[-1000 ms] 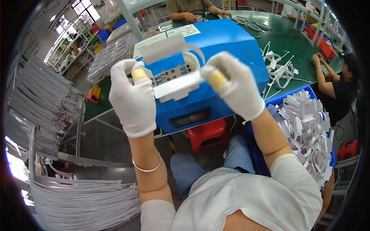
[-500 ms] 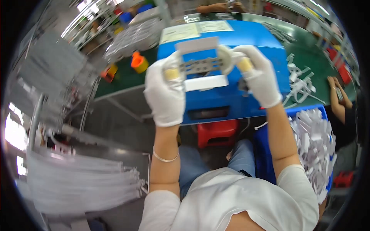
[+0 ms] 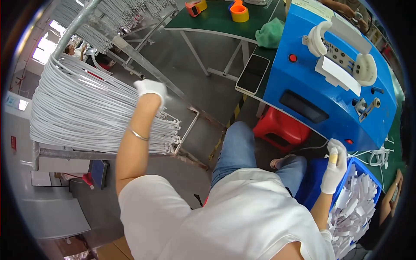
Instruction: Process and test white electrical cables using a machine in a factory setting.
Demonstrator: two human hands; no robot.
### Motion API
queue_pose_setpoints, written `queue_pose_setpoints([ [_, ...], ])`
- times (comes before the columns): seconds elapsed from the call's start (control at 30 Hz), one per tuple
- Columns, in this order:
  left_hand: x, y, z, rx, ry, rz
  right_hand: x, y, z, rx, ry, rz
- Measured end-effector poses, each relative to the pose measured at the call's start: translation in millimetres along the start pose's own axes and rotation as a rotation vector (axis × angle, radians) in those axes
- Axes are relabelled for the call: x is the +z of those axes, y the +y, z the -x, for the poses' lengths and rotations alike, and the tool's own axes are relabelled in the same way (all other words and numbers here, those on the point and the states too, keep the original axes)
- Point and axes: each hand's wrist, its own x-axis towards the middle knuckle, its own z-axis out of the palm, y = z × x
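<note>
My left hand (image 3: 151,89), in a white glove, reaches out to the left over a bundle of white cables (image 3: 86,112) on a metal rack. Its fingers are blurred and partly turned away, so their grip does not show. Down at the right, my right hand (image 3: 335,167), also gloved with a yellow band on one digit, hovers by the rim of a blue bin (image 3: 353,162) heaped with white strips (image 3: 353,212). Its fingers are drawn together; what they hold, if anything, is hidden. The blue machine (image 3: 290,86) carries two cream curved holders and a perforated metal plate.
A phone (image 3: 253,73) and a green cloth (image 3: 270,33) lie beside the machine on the green table (image 3: 203,17). Orange-and-yellow tape pieces (image 3: 239,12) sit farther back. Beneath stands a red stool (image 3: 279,128). Another person's arm (image 3: 391,195) shows at the right edge.
Both hands have left the front of the blue machine. My left hand has swung left to the cable rack; my right has dropped to the bin. The view has turned left.
</note>
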Motion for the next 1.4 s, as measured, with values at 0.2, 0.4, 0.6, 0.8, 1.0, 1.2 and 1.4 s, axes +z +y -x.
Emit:
queue_pose_setpoints([
  [0.2, 6.2, -4.7, 6.4, 0.164, 0.071, 0.23, 21.2, -14.3, 10.5, -0.073, -0.173, -0.053],
  [0.4, 7.6, -4.0, 11.6, 0.096, 0.066, -0.012, 45.1, -27.5, 32.9, -0.123, -0.481, -0.073],
  [0.6, -17.4, -12.2, 45.1, 0.254, 0.01, 0.46, 47.4, -5.4, 38.0, 0.094, -0.456, -0.127],
  [0.8, -28.6, 68.8, 55.0, 0.777, -0.404, 1.43, 64.9, -24.1, 31.4, -0.134, -0.58, -0.122],
  [1.0, -32.6, 151.4, 62.7, 1.195, -0.697, 1.662, 61.5, -58.6, -5.9, -0.519, -0.365, -0.133],
  [1.2, -7.8, 245.0, 78.9, 1.694, -1.041, 1.85, 58.7, -59.6, -16.9, -0.447, -0.401, -0.282],
  [1.4, 1.4, 294.6, 97.2, 1.746, -0.485, 1.956, 57.3, -56.8, -13.6, -0.334, -0.476, -0.233],
])
